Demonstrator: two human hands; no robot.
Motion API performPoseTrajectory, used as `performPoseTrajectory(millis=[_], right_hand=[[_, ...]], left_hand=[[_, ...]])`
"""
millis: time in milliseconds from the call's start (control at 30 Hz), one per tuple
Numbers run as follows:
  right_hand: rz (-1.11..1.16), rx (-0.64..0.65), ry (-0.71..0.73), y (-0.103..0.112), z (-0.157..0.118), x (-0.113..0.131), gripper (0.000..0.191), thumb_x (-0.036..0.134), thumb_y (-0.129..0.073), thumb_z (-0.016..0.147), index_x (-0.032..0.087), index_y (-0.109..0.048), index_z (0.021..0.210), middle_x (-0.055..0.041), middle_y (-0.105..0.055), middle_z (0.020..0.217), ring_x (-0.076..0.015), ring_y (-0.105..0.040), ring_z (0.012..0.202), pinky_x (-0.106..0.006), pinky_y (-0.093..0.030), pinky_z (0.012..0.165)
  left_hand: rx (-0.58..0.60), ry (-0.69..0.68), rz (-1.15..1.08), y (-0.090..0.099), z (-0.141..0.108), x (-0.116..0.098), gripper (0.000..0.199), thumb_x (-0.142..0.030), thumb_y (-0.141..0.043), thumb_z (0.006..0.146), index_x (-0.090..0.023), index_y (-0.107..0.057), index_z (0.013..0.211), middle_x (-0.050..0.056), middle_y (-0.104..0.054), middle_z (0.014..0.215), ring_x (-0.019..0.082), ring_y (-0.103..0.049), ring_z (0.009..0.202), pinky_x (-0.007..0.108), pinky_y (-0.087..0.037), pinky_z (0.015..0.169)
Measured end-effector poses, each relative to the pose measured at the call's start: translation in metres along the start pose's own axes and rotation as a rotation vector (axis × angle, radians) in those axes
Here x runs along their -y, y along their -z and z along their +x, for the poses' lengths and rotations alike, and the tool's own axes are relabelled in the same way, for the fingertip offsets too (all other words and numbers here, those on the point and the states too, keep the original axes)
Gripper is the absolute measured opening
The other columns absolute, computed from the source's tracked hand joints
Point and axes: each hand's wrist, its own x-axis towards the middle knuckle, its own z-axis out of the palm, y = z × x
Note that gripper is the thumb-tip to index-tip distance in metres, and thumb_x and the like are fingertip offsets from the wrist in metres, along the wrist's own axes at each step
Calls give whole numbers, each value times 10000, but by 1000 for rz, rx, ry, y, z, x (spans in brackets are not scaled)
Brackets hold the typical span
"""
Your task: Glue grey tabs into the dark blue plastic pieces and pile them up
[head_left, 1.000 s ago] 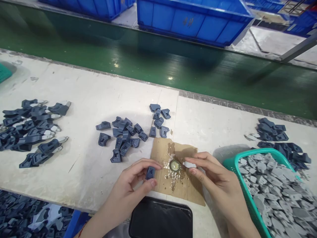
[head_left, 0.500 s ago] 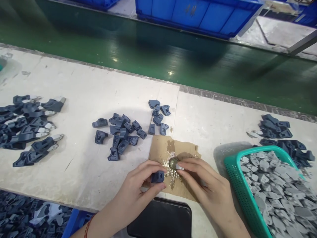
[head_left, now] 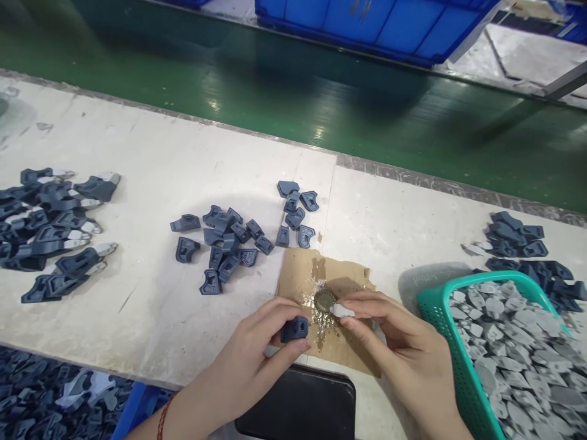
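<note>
In my left hand (head_left: 263,348) a dark blue plastic part (head_left: 295,329) is pinched between thumb and fingers, its end with a small square hole facing right. My right hand (head_left: 398,342) grips a small light grey piece (head_left: 342,310) by thumb and fingertips, its narrow tip pointing left. That tip is at the right edge of a small round cap of liquid (head_left: 325,301). The cap rests on a piece of brown cardboard (head_left: 293,269), wet and shiny with spills around it. A gap separates the two held parts.
A green basket (head_left: 452,342) of grey pieces stands at right. Loose blue parts (head_left: 229,238) lie mid-table; joined blue-and-grey parts (head_left: 59,229) are piled left. More blue parts (head_left: 516,235) sit behind the basket. A black phone-like slab (head_left: 298,403) lies in front.
My right hand has drawn slightly right and back from the middle of the cap with the grey piece, showing more of both. My left hand holds the blue part almost unmoved.
</note>
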Motion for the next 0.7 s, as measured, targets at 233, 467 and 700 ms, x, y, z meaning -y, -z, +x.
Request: performPoseTrajectory(millis=[233, 467, 700], right_hand=[[330, 75, -72, -7, 10, 17, 174, 148, -811, 834, 296, -822, 926, -21, -824, 916, -180, -798, 841, -204, -653, 706], [388, 96, -73, -15, 15, 20, 114, 155, -808, 836, 253, -814, 895, -49, -821, 892, -197, -799, 809, -226, -658, 657], [367, 118, -52, -17, 15, 20, 82, 171, -807, 842, 242, -805, 883, -62, -817, 886, -211, -798, 820, -248, -665, 667]], left_hand=[[1, -43, 25, 1, -1, -5, 167, -263, -531, 1064, -256, -624, 1202, 41, -634, 1094, 176, -632, 953, 251, -512, 851], [25, 14, -11, 0, -1, -5, 199, -315, -496, 1085, -259, -622, 1228, 55, -617, 1093, 188, -626, 935, 267, -511, 817], [18, -23, 7, -1, 1, -5, 162, -268, -505, 1079, -243, -614, 1197, 41, -609, 1058, 168, -624, 921, 236, -488, 766]])
